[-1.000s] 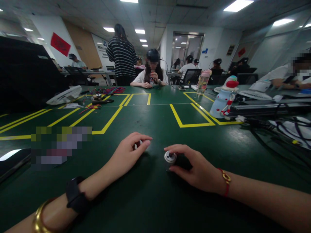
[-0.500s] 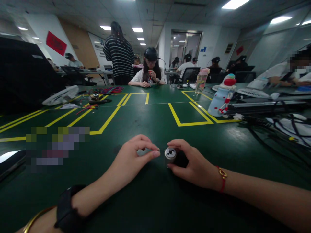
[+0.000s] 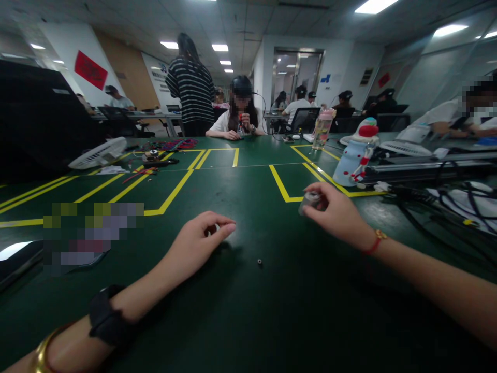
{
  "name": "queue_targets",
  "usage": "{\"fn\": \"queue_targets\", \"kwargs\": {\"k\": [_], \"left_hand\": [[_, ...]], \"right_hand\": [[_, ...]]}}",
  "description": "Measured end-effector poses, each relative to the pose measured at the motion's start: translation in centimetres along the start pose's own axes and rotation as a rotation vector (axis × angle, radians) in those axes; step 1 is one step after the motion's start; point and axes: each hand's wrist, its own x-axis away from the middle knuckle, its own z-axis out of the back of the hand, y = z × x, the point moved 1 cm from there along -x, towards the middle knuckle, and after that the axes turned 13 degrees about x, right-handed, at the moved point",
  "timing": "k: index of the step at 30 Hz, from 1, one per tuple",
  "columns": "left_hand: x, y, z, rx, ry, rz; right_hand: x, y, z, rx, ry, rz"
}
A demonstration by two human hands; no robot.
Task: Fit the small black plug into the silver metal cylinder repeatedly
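Note:
My right hand (image 3: 330,208) is wrapped round a small silvery metal motor (image 3: 309,202), holding it tilted by the near corner of a yellow tape outline. My left hand (image 3: 205,234) is at the middle left, thumb and index finger pinched together. Whatever may be between those fingertips is too small to make out. A tiny ring-like metal part (image 3: 260,262) lies on the dark green table (image 3: 248,316), to the right of my left hand and nearer to me, apart from both hands.
At the right stand a blue bottle (image 3: 348,161) and a clear pink-lidded bottle (image 3: 323,129); black cables (image 3: 427,228) spread nearby. A white fan (image 3: 99,153) and wires (image 3: 142,173) lie at the far left. Across the table sits a person (image 3: 240,111) in a cap.
My right hand has moved away to the right and farther off with the motor. My left hand has drawn back left. The tiny ring-like part now shows on the table.

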Motion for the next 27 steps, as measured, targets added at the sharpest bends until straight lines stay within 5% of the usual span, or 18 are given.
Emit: {"fn": "queue_targets", "kwargs": {"k": [5,8,11,13,17,20,23,27], "left_hand": [[-1.1,-2.0,1.1,0.033,0.127,0.124],[-1.1,-2.2,0.9,0.046,0.163,0.142],[-1.0,-2.0,0.6,0.054,0.187,0.152],[-1.0,-2.0,0.6,0.055,0.192,0.156],[-1.1,-2.2,0.5,0.057,0.159,0.130],[-1.1,-2.4,0.5,0.062,0.151,0.104],[-1.0,-2.4,0.6,0.060,0.143,0.106],[-1.0,-2.2,0.6,0.050,0.130,0.117]], "right_hand": [[-3.3,9.4,1.3,0.429,-0.058,-0.332],[-3.4,11.4,1.3,0.472,-0.114,-0.388],[-2.7,8.6,1.2,0.616,0.030,-0.339],[-1.7,4.5,0.7,0.562,0.090,-0.127],[1.9,-4.5,-1.0,0.050,-0.169,0.416],[4.0,-8.1,-2.2,-0.068,-0.294,0.565],[3.4,-7.3,-1.9,-0.058,-0.281,0.508],[-0.6,-1.0,1.0,0.220,-0.080,0.190]]}}
